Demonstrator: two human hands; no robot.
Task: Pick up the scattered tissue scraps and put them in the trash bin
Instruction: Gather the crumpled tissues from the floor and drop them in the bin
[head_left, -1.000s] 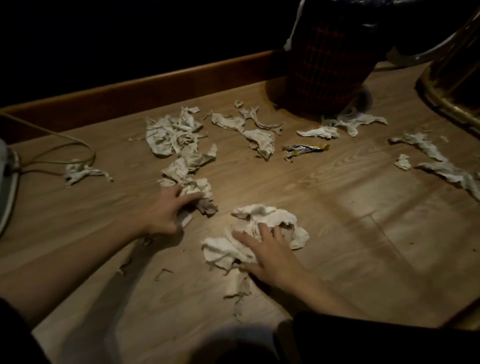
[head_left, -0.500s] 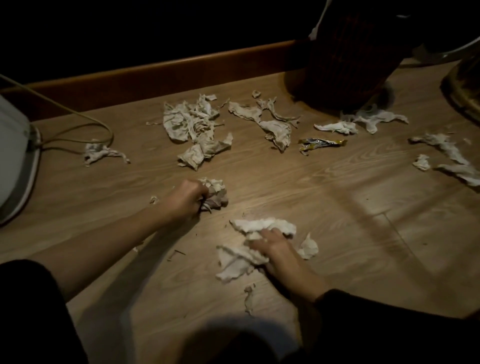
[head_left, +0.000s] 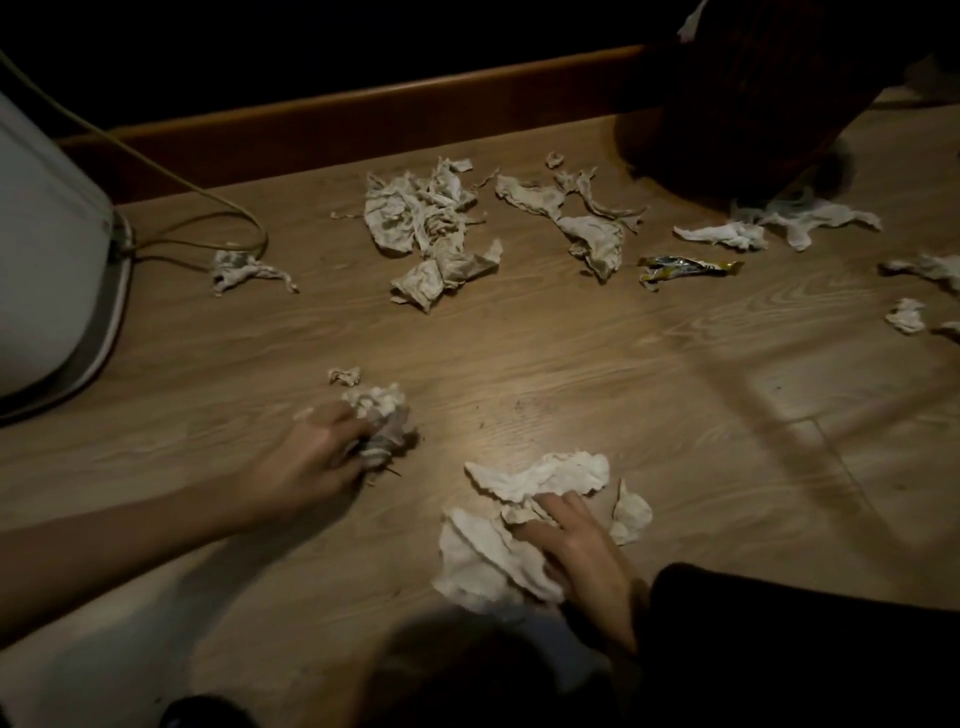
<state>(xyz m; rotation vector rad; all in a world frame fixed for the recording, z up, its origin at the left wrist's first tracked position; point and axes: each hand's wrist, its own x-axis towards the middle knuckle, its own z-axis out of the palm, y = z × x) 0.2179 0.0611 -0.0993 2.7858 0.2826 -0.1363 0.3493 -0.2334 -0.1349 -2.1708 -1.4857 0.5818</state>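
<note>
Wood floor (head_left: 675, 415) fills the frame, dim light. White appliance base (head_left: 47, 270) at left edge, yellow cord (head_left: 218, 218) looping from it. Dark trash bin (head_left: 753, 104) upper right, by the baseboard (head_left: 363, 114). Tissue scraps (head_left: 421, 218) scattered across upper centre and right. Flattened white tissue (head_left: 493, 551) lower centre, right hand (head_left: 582, 556) pressing on it, fingers curled over it. Left hand (head_left: 317, 457) centre-left, closed around a crumpled wad (head_left: 382, 410). Small yellow wrapper (head_left: 685, 267) right of centre.
</note>
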